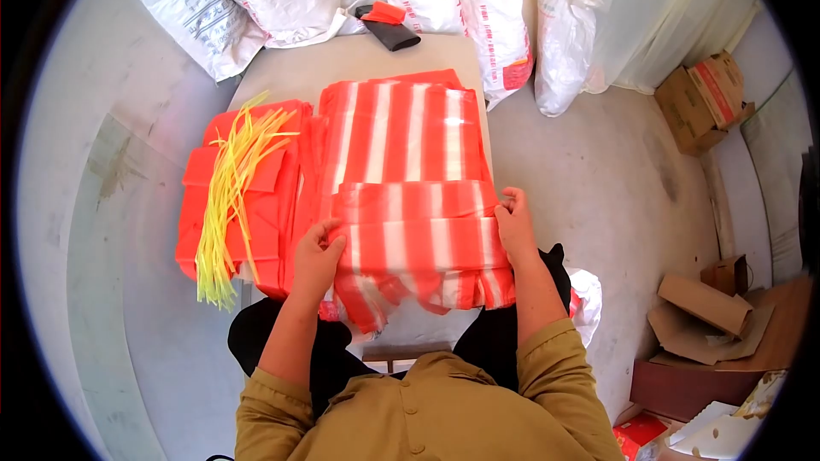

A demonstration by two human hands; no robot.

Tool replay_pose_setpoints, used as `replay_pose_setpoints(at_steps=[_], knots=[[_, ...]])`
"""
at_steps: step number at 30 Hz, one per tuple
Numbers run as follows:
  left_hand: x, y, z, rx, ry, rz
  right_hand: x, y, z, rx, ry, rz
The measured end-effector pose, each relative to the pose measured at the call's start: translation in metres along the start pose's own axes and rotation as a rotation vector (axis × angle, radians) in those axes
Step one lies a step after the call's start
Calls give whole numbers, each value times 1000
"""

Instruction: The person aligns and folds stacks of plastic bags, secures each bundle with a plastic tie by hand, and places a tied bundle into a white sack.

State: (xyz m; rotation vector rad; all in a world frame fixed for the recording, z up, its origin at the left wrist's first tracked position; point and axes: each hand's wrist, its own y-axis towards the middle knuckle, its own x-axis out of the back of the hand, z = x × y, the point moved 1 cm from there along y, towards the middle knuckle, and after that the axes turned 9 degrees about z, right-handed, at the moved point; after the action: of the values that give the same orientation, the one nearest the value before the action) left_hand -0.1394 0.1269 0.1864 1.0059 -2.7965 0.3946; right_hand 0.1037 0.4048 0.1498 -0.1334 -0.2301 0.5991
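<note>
– where is the striped sheet (418,245) lying, compared with the fingers?
– it's lying between the two hands, folded, with its red and white bands running away from the person. the fingers of the left hand (317,258) are touching its left edge, and those of the right hand (518,229) are meeting its right edge, a little further forward.
– are they clamping it?
– i can't tell. on the left, thumb and forefinger are standing slightly apart at the edge. on the right, the thumb is lying by the edge and the other fingers are curling, so the grip isn't showing clearly.
– and the rest of the sheet?
– its near end is hanging in loose creases over the front of the bench (446,53), above the person's lap. behind it, a flat striped stack (395,132) is lying on the same bench.
– how are the arms sitting?
– both forearms are pointing forward from rolled brown sleeves; the left is slanting a touch outward at the elbow, and the right is bending in towards the cloth.
– anything beside them?
– a red pile (272,243) is lying just left of the striped things, and yellow strips (232,205) are draping across it.
</note>
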Motion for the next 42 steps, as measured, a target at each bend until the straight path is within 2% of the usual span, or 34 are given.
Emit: replay_pose_setpoints(at_steps=[12, 15, 18, 21, 22, 25, 28, 31, 34, 37, 40, 42], knots=[[-1, -2, -6, -20, -9, 5, 5, -3, 6, -6, -59, 19], [-2, 0, -4, -45, -3, 12, 0, -1, -1, 226, -208, -119], [-3, 5, 9, -79, 4, -3, 1, -13, 20, 537, -687, -89], [-6, 5, 13, -90, -15, -53, -12, -29, 34, 764, -679, 64], [-6, 4, 13, -91, -25, -75, -16, -30, 36, 768, -693, 97], [-1, 5, 14, -32, 135, -71, -20, -31, 39, 769, -720, 160], [-2, 6, 18, -189, 209, -122, -20, -32, 40, 736, -730, 171], [0, 8, 18, -88, 266, -85, -19, -34, 43, 694, -774, 193], [-10, -6, -19, -190, 618, -164, -20, -35, 44, 714, -803, 181], [-19, -11, -30, -480, 934, -146, -21, -35, 42, 773, -815, 205], [-28, -16, -46, -629, 959, 289, -25, -44, 46, 808, -804, 356], [-35, -21, -44, -616, 1042, 302, -27, -55, 54, 794, -805, 490]])
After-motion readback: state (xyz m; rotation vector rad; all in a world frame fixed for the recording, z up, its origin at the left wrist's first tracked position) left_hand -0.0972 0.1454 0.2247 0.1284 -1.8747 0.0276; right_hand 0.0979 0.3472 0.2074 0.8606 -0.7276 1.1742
